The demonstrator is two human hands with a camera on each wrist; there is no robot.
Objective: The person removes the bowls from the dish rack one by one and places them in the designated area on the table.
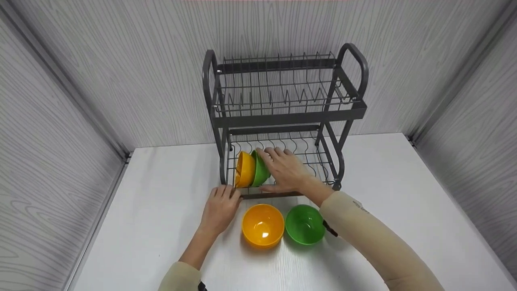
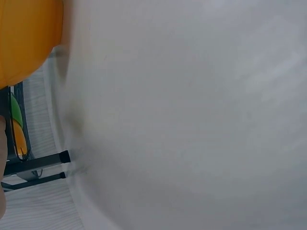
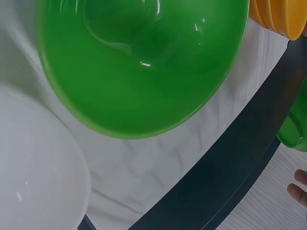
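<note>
A yellow-orange bowl and a green bowl stand tilted on edge, side by side, on the lower tier of a dark metal dish rack. My right hand reaches into that tier beside the green bowl, fingers extended and thumb apart. In the right wrist view, its fingertips appear apart from the green bowl. My left hand holds the rack's front left corner, fingers bent over the edge. Little of it shows in the left wrist view.
In front of the rack, orange bowls sit nested beside another green bowl. A white bowl appears in the right wrist view; the head view does not show it. Grey walls enclose the white table.
</note>
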